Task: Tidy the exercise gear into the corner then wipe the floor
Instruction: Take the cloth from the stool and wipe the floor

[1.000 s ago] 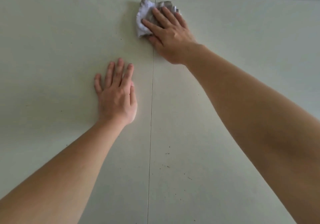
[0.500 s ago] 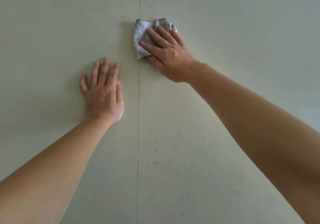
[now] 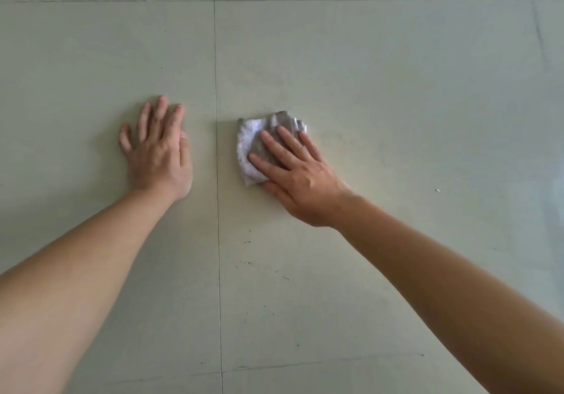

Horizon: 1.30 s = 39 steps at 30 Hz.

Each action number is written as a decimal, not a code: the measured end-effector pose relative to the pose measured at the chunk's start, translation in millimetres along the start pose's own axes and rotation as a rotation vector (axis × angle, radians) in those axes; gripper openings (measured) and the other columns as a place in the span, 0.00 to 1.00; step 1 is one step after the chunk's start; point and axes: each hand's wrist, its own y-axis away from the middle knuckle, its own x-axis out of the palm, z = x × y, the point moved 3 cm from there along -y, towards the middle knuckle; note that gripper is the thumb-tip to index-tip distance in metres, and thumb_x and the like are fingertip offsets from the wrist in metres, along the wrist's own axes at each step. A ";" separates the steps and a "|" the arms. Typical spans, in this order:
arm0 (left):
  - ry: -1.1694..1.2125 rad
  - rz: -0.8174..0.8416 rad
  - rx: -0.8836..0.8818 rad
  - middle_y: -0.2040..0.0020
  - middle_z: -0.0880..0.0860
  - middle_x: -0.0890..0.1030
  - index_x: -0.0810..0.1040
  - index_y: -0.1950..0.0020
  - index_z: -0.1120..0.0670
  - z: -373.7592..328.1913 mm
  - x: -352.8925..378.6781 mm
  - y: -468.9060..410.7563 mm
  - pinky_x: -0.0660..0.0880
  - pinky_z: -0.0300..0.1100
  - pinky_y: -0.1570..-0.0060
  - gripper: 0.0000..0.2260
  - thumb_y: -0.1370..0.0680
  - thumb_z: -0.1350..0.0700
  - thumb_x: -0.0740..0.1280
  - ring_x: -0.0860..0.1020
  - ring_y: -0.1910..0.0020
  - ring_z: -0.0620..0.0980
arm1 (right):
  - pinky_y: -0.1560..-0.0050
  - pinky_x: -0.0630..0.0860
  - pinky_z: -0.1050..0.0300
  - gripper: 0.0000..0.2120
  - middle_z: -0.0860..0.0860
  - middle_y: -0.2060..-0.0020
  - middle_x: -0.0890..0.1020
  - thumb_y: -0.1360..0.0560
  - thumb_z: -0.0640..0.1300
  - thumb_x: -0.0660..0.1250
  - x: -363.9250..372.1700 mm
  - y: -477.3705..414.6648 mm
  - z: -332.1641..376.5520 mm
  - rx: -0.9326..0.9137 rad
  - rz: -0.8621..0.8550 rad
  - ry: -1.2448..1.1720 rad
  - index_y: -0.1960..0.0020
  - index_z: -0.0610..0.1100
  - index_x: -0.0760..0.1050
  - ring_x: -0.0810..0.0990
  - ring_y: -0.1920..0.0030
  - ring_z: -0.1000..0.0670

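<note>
Left hand (image 3: 158,157): flat on floor (image 3: 396,88), palm down, fingers straight and close together, holding nothing. Right hand (image 3: 302,186): flat on crumpled white-grey cloth (image 3: 247,146), fingers straight, slightly spread, pressing it to the tile. Cloth shows beyond the fingertips and on the thumb side. Grout line (image 3: 217,210) runs between the hands, and the cloth lies just on the right hand's side of it. Dark specks (image 3: 248,262) lie nearer the person than the right hand. Small white crumb (image 3: 437,190) lies well beyond its outer side.
</note>
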 end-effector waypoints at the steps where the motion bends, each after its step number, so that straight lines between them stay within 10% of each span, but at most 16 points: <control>1: 0.003 0.004 -0.002 0.21 0.54 0.61 0.63 0.25 0.51 -0.8 -0.3 -0.4 0.54 0.63 0.29 0.23 0.21 0.53 0.50 0.58 0.23 0.57 | 0.21 0.45 0.42 0.24 0.46 0.20 0.56 0.16 0.57 0.50 -0.8 8.8 2.6 -0.052 0.045 0.007 0.21 0.55 0.59 0.50 0.20 0.42; 10: 0.103 -0.101 0.000 0.24 0.58 0.65 0.67 0.26 0.55 -39.7 -19.0 -17.9 0.56 0.63 0.30 0.21 0.18 0.52 0.51 0.62 0.25 0.60 | 0.21 0.41 0.46 0.24 0.49 0.19 0.50 0.16 0.58 0.47 -46.6 1.7 -134.4 0.783 -0.093 -0.118 0.20 0.59 0.55 0.45 0.19 0.44; 19: 0.059 0.016 -0.026 0.20 0.54 0.55 0.58 0.21 0.54 -104.6 16.7 -35.3 0.46 0.64 0.26 0.23 0.16 0.53 0.50 0.51 0.21 0.55 | 0.22 0.46 0.46 0.23 0.49 0.20 0.56 0.16 0.58 0.50 -55.6 -70.4 -115.2 0.211 0.012 -0.010 0.22 0.58 0.60 0.50 0.20 0.44; 26: 0.025 0.039 -0.049 0.19 0.52 0.52 0.56 0.21 0.52 -104.8 22.6 -38.0 0.45 0.63 0.26 0.23 0.17 0.52 0.49 0.49 0.20 0.54 | 0.21 0.40 0.45 0.24 0.49 0.19 0.54 0.18 0.54 0.51 -69.9 -88.5 -215.6 1.081 -0.309 -0.170 0.22 0.57 0.61 0.47 0.20 0.44; 34: -0.008 0.040 -0.048 0.20 0.53 0.56 0.60 0.22 0.53 -103.9 21.2 -45.7 0.48 0.64 0.27 0.23 0.18 0.52 0.49 0.53 0.21 0.55 | 0.22 0.42 0.48 0.23 0.49 0.20 0.55 0.17 0.57 0.52 -60.0 -128.7 -159.4 0.303 -0.105 -0.063 0.22 0.59 0.60 0.49 0.20 0.45; 39: -0.010 0.033 -0.062 0.20 0.53 0.54 0.59 0.22 0.52 -103.8 20.8 -45.8 0.47 0.63 0.27 0.22 0.17 0.53 0.52 0.52 0.21 0.55 | 0.21 0.42 0.45 0.26 0.47 0.19 0.54 0.18 0.59 0.49 -86.1 -46.8 -283.8 0.810 -0.199 -0.041 0.21 0.58 0.58 0.48 0.20 0.44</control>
